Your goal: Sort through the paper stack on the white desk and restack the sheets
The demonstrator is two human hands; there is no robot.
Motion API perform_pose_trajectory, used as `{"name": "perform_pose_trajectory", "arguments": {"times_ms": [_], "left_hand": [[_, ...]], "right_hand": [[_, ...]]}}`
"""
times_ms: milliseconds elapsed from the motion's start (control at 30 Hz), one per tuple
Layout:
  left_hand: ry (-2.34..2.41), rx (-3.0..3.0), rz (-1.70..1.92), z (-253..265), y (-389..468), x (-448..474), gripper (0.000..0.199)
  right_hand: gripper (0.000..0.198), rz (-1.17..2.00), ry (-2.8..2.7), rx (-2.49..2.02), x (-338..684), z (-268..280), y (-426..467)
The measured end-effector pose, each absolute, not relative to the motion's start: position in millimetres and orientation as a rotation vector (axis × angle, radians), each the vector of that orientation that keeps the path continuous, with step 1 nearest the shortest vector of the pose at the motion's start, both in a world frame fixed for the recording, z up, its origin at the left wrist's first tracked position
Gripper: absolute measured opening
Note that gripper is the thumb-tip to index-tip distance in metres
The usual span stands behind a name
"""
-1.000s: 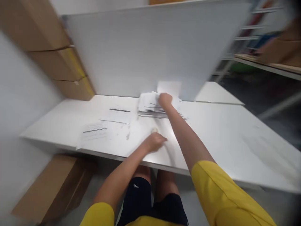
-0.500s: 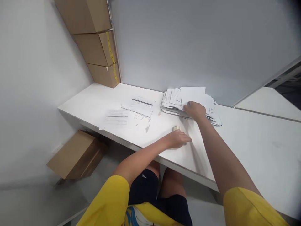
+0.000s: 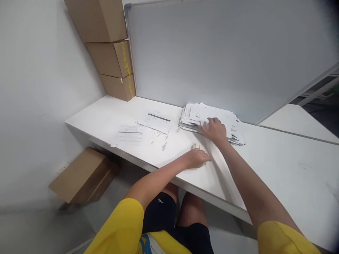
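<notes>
Resting flat on the paper stack (image 3: 219, 120), the right hand (image 3: 215, 129) lies with its grip loose, fingers spread. Nearer than the stack on the counter (image 3: 278, 165), the left hand (image 3: 197, 158) lies palm-down, grip empty, beside a small eraser-like block (image 3: 195, 145).

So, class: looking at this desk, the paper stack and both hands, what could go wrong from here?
1. The paper stack is ragged and fanned; the right hand pressing its near edge could slide sheets askew.
2. The left hand rests beside a small beige object; a sweep might knock it away.
3. Two loose sheets lie near the desk edge and could slip off.
</notes>
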State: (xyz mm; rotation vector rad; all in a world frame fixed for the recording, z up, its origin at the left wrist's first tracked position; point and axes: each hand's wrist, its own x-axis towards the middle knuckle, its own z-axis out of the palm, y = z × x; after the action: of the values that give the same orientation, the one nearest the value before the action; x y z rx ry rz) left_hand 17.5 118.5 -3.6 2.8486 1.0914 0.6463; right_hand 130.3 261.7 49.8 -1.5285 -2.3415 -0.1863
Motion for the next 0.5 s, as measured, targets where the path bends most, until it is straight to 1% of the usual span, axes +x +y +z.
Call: {"name": "perform_pose_trajectory", "arguments": {"times_ms": [33,67,167,267,333,400,500], "left_hand": [[1.1,2.845,0.649,-4,119,18,0.021],[1.114,2.839,0.645,-3,119,18,0.02],[1.142,2.816,0.604,-3,117,19,0.024],[1.134,2.809,0.56,-3,114,20,0.031],[1.15,2.811,0.519,-3,114,20,0.031],[1.172,2.808,0.478,-2,113,19,0.031],[1.152,2.808,0.442,2,113,17,0.03]], "right_hand": [[0.062,-0.229,-2.329,-1.527,126,49,260],[0.064,-0.252,-2.33,-1.54,124,47,258],[0.047,-0.244,-2.355,-1.576,128,42,256],[0.038,-0.23,-2.411,-1.391,148,34,262],[0.034,-0.162,-2.461,-1.206,163,31,271],[0.034,-0.101,-2.411,-1.12,174,30,280],[0.037,-0.024,-2.128,-1.286,185,37,299]]}}
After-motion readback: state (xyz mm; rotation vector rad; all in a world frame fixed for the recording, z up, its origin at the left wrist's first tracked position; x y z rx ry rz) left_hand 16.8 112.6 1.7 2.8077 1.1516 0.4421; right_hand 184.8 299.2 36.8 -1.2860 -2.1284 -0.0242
